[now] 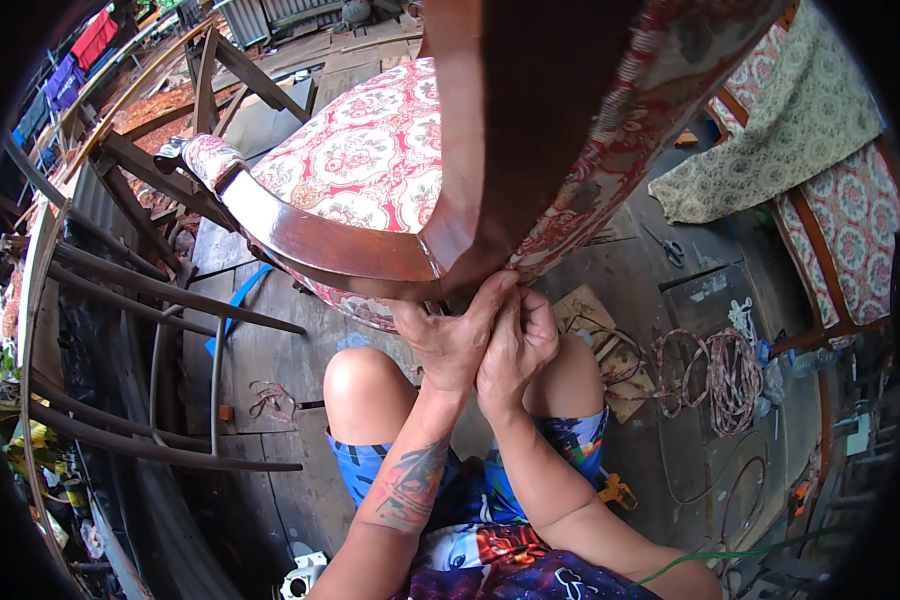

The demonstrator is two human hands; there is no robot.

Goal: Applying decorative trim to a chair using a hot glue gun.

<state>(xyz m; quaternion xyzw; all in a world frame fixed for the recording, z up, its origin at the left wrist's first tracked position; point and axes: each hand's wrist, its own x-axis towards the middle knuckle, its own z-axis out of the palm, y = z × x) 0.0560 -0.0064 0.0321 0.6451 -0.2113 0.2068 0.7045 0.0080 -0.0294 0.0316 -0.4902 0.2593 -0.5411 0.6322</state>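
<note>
Right in front of me an armchair has a polished reddish-brown wooden frame (330, 245) and a red-and-cream floral seat (355, 150). Its patterned back cover (610, 160) meets the wood at a lower corner, where both my hands are. My left hand (440, 345) grips that corner from below, thumb pressed up toward the cover's edge and the other fingers mostly hidden by the frame. Close against it, my right hand (518, 350) is closed, its fingers curled and pinched at the same edge. Whatever lies between those fingertips is hidden.
Coiled patterned trim cord (735, 380) lies on the plank floor at right, with scissors (670, 250) farther off. A second floral chair (850, 235) stands there under a pale patterned cloth (780, 135). Dark curved bars (170, 295) jut in from the left, near a blue strip (238, 308).
</note>
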